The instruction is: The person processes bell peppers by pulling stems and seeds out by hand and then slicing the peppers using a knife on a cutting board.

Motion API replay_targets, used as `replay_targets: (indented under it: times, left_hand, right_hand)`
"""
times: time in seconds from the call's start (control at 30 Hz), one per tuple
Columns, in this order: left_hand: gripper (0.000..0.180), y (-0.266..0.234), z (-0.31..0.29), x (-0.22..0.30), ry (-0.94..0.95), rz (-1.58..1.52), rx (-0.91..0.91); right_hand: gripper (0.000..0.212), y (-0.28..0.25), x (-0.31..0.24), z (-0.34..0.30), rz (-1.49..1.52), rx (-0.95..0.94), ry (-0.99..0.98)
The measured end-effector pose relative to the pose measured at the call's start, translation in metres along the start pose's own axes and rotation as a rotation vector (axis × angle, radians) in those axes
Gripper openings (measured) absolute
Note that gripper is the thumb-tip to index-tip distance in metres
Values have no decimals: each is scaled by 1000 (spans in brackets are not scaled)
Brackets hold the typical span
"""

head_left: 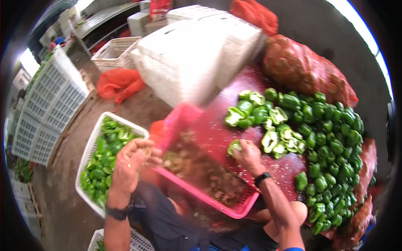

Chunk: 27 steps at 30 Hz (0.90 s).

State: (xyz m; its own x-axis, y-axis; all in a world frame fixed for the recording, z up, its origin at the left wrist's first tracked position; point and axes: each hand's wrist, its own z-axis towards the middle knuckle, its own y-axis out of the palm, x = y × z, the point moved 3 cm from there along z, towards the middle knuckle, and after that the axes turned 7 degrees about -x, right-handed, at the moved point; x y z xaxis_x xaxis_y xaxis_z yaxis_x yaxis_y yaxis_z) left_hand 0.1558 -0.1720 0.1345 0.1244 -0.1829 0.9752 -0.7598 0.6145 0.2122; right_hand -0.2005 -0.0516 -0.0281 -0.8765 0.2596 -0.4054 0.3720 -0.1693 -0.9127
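Observation:
My left hand point(130, 161) is curled over the near-left rim of a pink plastic basket point(226, 205); something small seems pinched in its fingers, too blurred to name. The basket sits tilted on my lap and holds pepper cores and scraps. My right hand point(249, 155) rests on the red table point(222, 125) and grips a halved green pepper point(234, 146). Just beyond it lie several cut pepper halves point(276, 138) showing pale insides. A big heap of whole green peppers point(331, 150) covers the table's right side.
A white crate point(86, 161) with cut green peppers stands on the floor at my left. White foam boxes point(197, 54) sit behind the table, red mesh sacks point(305, 67) at the back right, an orange net point(119, 83) on the floor, stacked white crates point(50, 100) far left.

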Motion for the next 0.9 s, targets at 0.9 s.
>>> replay_targets:
  times: [0.9]
  left_hand:
    - [34,178,11,-197,-307,-89,-106]
  right_hand:
    - [23,-34,-75,-104,294,-121,-134]
